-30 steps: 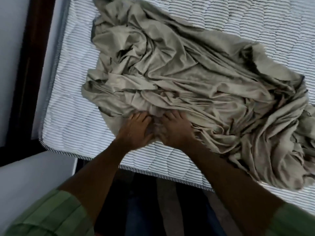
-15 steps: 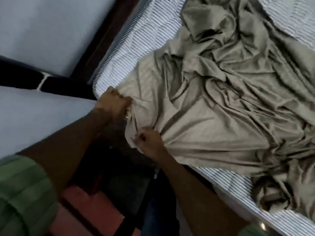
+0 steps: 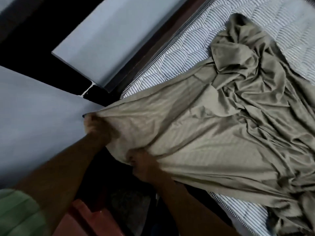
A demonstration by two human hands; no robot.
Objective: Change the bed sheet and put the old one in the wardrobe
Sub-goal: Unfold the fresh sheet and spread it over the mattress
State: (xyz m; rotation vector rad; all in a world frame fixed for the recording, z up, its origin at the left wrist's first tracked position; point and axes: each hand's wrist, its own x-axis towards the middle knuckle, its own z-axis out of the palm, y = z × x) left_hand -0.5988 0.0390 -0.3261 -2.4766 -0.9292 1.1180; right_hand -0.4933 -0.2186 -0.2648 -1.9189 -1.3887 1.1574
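A crumpled olive-grey bed sheet [image 3: 221,126] lies across the striped mattress [image 3: 175,57] and is stretched taut over the mattress's near corner. My left hand [image 3: 96,126] grips the sheet's edge at the far left, off the mattress corner. My right hand [image 3: 144,166] grips the same edge lower down, beside the bed's side. Between the two hands the cloth is pulled tight; farther right it stays bunched in folds.
A dark wooden bed frame [image 3: 153,43] runs along the mattress, with a pale blue wall [image 3: 105,41] behind it and another pale surface [image 3: 34,108] at left. A reddish-brown object [image 3: 80,218] stands low at the bottom. The floor beside the bed is dark.
Both hands have dragged the sheet's edge from the middle of the mattress side to and past the left corner, then moved apart, stretching the cloth. The view has swung left.
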